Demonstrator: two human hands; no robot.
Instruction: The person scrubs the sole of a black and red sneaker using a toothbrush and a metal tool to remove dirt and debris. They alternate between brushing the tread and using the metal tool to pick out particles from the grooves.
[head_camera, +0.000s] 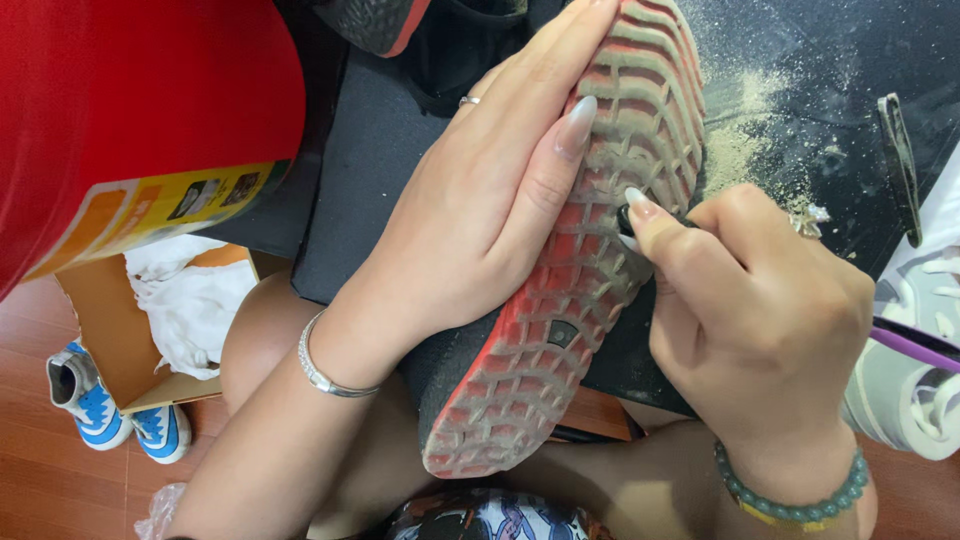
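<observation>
A shoe (575, 300) lies sole up across my lap, its red grooved tread grey with dirt. My left hand (480, 200) lies flat along the shoe's side and grips it, thumb pressed on the tread, a ring on one finger and a silver bracelet at the wrist. My right hand (760, 300) is closed around a thin tool with a purple handle (915, 345). The tool's dark tip (627, 218) touches a groove of the sole under my index finger. A green bead bracelet sits on that wrist.
Pale dust (745, 130) is scattered over a black mat (360, 160) under the shoe. A red container (140, 110) stands at upper left above an open cardboard box (110, 330) with white cloth. Small blue-and-white shoes (100, 410) sit on the wooden floor; a grey-white sneaker (915, 330) is at right.
</observation>
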